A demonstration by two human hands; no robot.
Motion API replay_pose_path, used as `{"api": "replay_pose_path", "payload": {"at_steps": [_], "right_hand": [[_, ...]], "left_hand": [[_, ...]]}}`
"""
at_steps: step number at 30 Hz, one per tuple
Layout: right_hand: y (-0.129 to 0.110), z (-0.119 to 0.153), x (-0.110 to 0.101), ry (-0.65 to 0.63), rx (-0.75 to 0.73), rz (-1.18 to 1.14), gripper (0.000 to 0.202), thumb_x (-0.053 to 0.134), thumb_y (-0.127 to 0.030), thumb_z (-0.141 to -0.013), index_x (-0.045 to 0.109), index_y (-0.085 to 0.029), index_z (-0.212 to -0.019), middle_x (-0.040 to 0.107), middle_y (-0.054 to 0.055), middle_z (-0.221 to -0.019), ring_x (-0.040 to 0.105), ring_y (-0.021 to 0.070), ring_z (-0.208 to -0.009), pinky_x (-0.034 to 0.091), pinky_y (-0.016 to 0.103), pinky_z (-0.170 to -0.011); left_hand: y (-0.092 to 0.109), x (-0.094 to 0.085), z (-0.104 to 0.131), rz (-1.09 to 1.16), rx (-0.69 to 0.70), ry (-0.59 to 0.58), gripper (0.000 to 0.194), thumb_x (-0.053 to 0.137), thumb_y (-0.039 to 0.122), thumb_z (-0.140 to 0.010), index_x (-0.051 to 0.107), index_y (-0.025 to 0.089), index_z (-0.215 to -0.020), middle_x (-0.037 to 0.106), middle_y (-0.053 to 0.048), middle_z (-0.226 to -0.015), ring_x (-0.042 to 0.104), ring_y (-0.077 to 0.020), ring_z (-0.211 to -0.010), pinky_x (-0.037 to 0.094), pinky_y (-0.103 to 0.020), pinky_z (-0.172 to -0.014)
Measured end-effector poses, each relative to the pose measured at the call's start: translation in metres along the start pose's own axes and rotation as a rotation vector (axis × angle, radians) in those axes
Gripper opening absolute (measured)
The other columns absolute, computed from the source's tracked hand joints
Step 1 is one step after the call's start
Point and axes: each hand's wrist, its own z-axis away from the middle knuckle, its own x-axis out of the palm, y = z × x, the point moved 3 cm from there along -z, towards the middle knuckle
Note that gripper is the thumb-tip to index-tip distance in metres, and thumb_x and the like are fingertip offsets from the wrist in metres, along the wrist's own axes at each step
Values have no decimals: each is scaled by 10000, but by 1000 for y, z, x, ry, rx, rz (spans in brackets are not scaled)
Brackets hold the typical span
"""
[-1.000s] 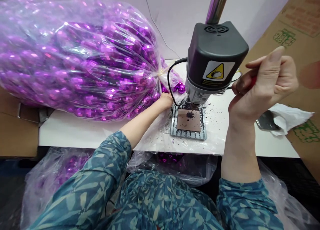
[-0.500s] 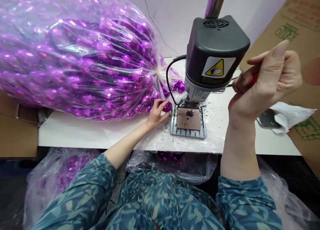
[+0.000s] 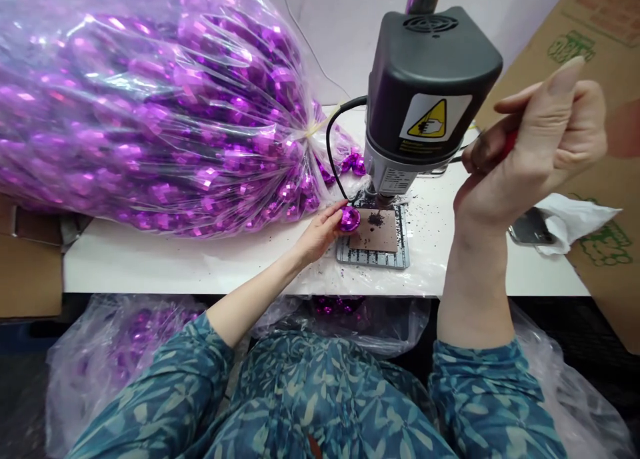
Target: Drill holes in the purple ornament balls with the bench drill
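Observation:
A shiny purple faceted ball (image 3: 349, 219) is pinched in the fingertips of my left hand (image 3: 320, 234), over the left edge of the drill press base (image 3: 379, 259). On that base lies a flat brown board (image 3: 387, 238) with a small hole and a heap of dark shavings (image 3: 375, 219). Above it stands the black drill press head (image 3: 435, 79) with a yellow warning label. My right hand (image 3: 537, 142) is closed round the red-tipped lever handle (image 3: 509, 144) at the machine's right side.
A large tied clear bag of purple balls (image 3: 165, 119) fills the left of the white table (image 3: 200, 262). Loose purple balls (image 3: 356, 162) lie behind the base. At right are a phone (image 3: 533, 227), white tissue (image 3: 575, 219) and a cardboard box (image 3: 595, 112). A plastic bag (image 3: 395, 326) hangs below the table edge.
My left hand has moved right with the purple ball, from beside the base to over its left edge. My right hand stays on the lever. The view has shifted slightly.

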Motion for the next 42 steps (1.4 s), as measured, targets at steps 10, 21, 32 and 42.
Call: {"api": "replay_pose_path", "payload": {"at_steps": [10,21,32,42], "right_hand": [[3,-1,0,-25,-46,-34,434,609,-530,-817,506,-139,-659,318,-91,-494,347,-25,-363,217,151,-367],[2,0,0,-23,-50,-40,470,624,-586,-771,517,-145,-648,299,-84,-463,331,2,-352,189,183,-355],[4,5,-2,4,-99,-20,475,620,-578,-803,499,-143,-659,311,-86,-496,341,-18,-355,193,164,-355],[11,39,-21,85,-251,34,475,566,-577,-934,475,-182,-687,306,-63,-553,252,-25,-369,212,183,-372]], "left_hand": [[-19,8,-32,-189,144,-80,649,874,415,-761,632,130,-1292,723,-167,-1275,675,-305,-1222,487,-524,-1129],[-19,29,-32,-447,295,-126,616,862,272,-748,617,141,-1298,672,-159,-1319,654,-284,-1229,509,-472,-1100],[-35,38,-32,-463,308,-155,606,840,238,-776,556,167,-1307,662,-144,-1329,629,-283,-1263,473,-466,-1127],[-33,38,-31,-416,291,-160,615,858,275,-762,550,160,-1282,671,-145,-1299,641,-281,-1225,477,-472,-1111]]}}
